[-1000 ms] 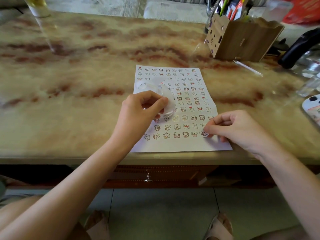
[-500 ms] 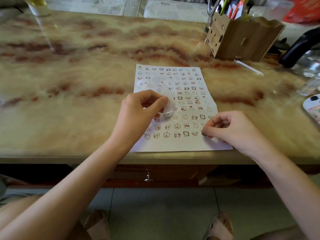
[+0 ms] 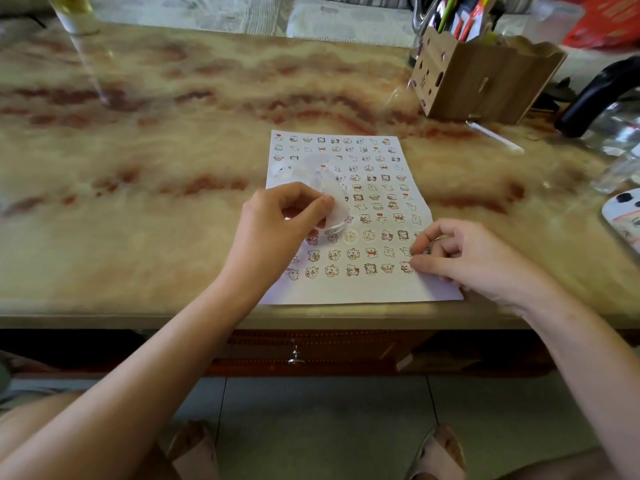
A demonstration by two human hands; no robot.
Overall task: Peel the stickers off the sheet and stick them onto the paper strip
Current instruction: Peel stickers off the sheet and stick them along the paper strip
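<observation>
Our left hand [image 3: 287, 223] pinches the curled, translucent paper strip [image 3: 333, 197] over the sticker sheet [image 3: 377, 157], which lies flat on the counter [image 3: 138, 168]. Our right hand [image 3: 464, 258] nips a sticker [image 3: 405, 267] near its right edge; it is likely flimsy and tacky, so best lifted by a corner.

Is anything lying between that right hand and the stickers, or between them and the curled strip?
Nothing visible. The right hand has its fingertips at the small cartoon stickers by the right edge of the white sheet. The left hand holds the pale translucent curled strip just above that sheet; only flat sheet lies between.
</observation>
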